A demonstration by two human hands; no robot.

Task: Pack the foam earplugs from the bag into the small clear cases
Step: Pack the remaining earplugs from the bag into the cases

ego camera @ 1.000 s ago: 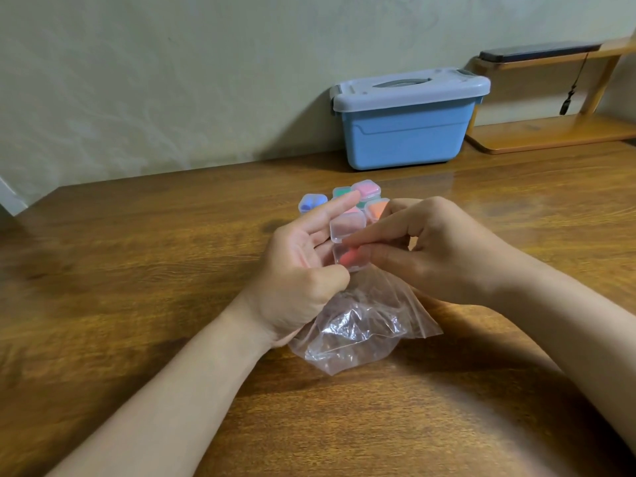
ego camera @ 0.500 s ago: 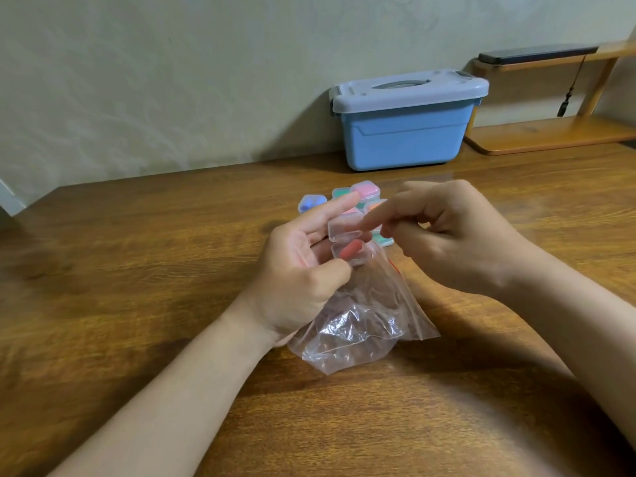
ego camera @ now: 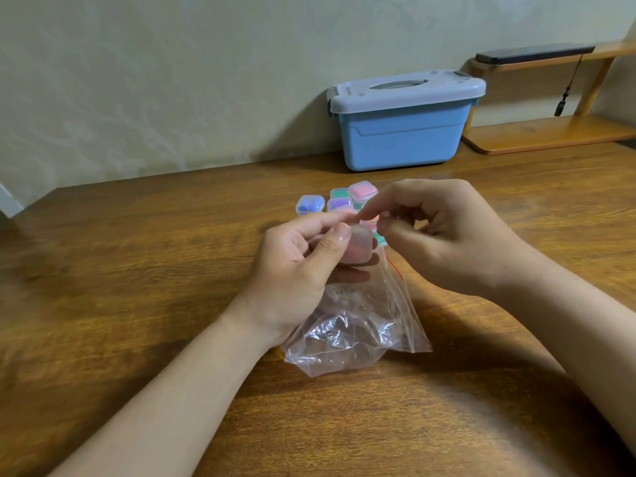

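Here, left hand gripping clear case above bag, right hand curled just beside, hold unclear

Clear case in left hand

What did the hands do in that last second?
The right hand lifted out of the case and drew back up and to the right. The case's lid, open before, now looks closed. The left hand still holds the case, with its thumb now on it. The bag, the filled cases behind it and the blue box stayed put.
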